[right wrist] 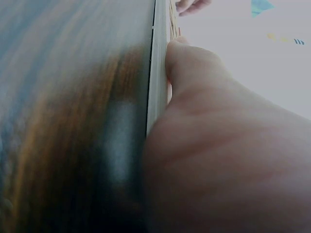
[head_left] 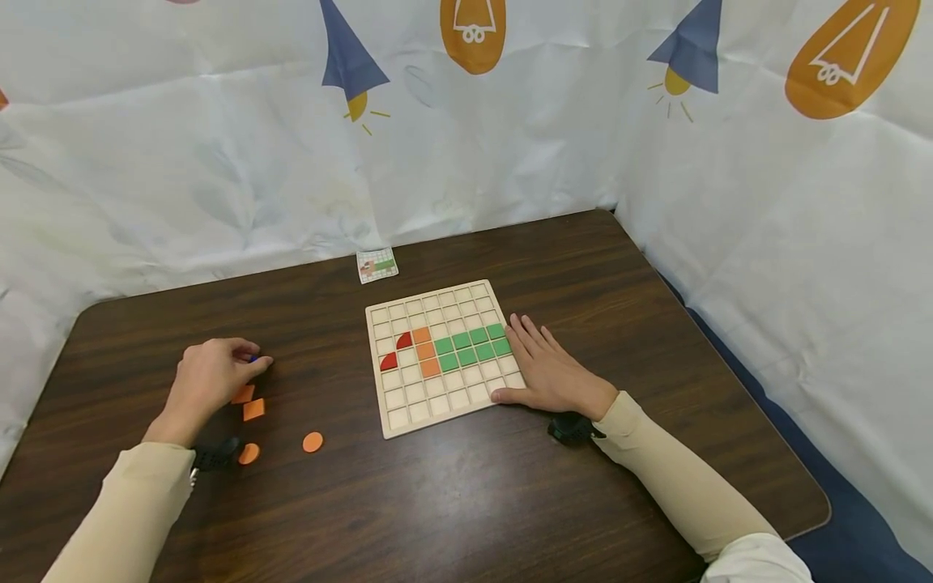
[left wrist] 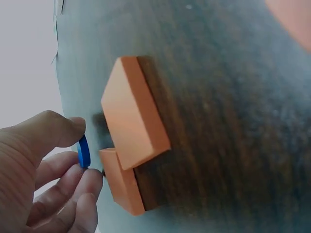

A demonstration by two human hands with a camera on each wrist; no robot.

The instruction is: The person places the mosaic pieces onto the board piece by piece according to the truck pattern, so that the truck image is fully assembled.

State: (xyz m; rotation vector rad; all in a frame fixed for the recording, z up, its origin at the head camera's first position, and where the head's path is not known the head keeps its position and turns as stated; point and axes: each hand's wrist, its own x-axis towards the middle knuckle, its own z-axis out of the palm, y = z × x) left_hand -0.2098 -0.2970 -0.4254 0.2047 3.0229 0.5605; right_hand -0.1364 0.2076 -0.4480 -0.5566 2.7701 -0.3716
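Between thumb and fingertips, my left hand [head_left: 211, 380] pinches a small blue disc [left wrist: 84, 151], held on edge above the table. Just beside that hand lie two orange square tiles [left wrist: 133, 114], one overlapping the other in the left wrist view. My right hand [head_left: 554, 376] rests with straight fingers along the right edge of a pale wooden grid board [head_left: 397, 419], its thumb at the near corner. Set in the board are two rows of green tiles [head_left: 466, 356], a column of orange squares [head_left: 426, 351] and two red quarter-circle tiles [head_left: 389, 361].
Two orange discs lie on the dark wooden table [head_left: 452, 502]: one disc [head_left: 313, 441] left of the board, another disc [head_left: 249, 453] by the left wrist. A small picture card [head_left: 377, 265] lies at the table's far edge, near the white printed curtain [head_left: 466, 146].
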